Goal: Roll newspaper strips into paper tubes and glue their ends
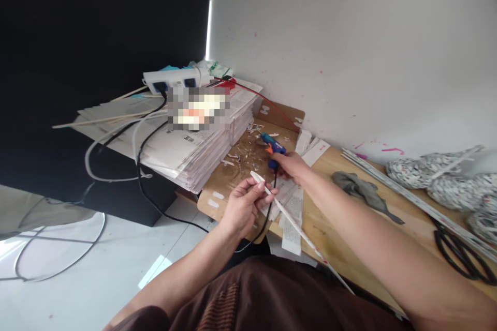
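My left hand point(248, 202) pinches a long, thin white stick point(295, 225) near its pointed end. The stick slants down to the right, past my lap and under my right forearm. My right hand point(289, 165) is closed on a blue glue gun point(274, 146) with an orange trigger, over the brown board. A black cord hangs from the gun's handle and passes just right of my left fingers. White scraps and glue marks lie on the brown board point(248, 151) beyond my hands.
Left stands a tall stack of paper point(182, 158) with a white power strip point(176, 77), cords and sticks on top. On the wooden table point(330, 217) lie a grey glove point(359, 191), long paper rods point(404, 201), black scissors point(462, 253) and shredded-paper bundles point(458, 181). A wall rises behind.
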A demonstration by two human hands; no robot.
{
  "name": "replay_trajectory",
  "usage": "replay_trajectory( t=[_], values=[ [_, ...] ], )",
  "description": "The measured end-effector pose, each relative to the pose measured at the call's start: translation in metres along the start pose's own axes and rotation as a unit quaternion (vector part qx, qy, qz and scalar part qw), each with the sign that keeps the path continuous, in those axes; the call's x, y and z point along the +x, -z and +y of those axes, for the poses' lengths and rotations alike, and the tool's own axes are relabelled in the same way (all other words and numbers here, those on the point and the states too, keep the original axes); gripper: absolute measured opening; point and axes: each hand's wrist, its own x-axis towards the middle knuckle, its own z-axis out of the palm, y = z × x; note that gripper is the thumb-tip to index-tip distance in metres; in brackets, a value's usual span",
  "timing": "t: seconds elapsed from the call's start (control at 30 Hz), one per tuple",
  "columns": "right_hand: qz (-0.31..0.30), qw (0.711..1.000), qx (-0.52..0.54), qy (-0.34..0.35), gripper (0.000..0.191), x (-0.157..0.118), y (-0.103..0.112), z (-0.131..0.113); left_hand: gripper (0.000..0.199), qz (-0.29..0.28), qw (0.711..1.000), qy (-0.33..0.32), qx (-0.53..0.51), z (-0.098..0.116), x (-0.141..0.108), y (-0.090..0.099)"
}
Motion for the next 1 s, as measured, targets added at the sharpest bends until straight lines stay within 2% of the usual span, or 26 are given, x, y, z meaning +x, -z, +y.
replay_trajectory(
  t=[0.2,0.4,0.63,0.87,1.0],
  values=[
    [-0.004,0.997,0.071,-0.028,0.013,-0.028,0.012,-0.017,0.025,-0.003,1.000,0.008,-0.010,-0.001,0.000,-0.001],
    [-0.064,0.984,0.166,-0.032,0.015,-0.054,0.028,-0.017,0.025,0.007,1.000,-0.001,-0.010,0.011,0.001,-0.004],
    [-0.044,0.991,0.121,0.045,0.018,-0.088,0.050,-0.008,0.026,0.033,0.998,-0.044,-0.014,0.026,0.008,-0.016],
    [-0.082,0.979,0.174,0.064,0.020,-0.114,0.060,-0.004,0.023,0.015,0.999,-0.032,-0.028,0.023,0.012,-0.026],
    [-0.081,0.975,0.173,0.116,0.016,-0.117,0.060,0.001,0.024,0.016,0.999,-0.030,-0.009,0.025,0.009,-0.031]
  ],
)
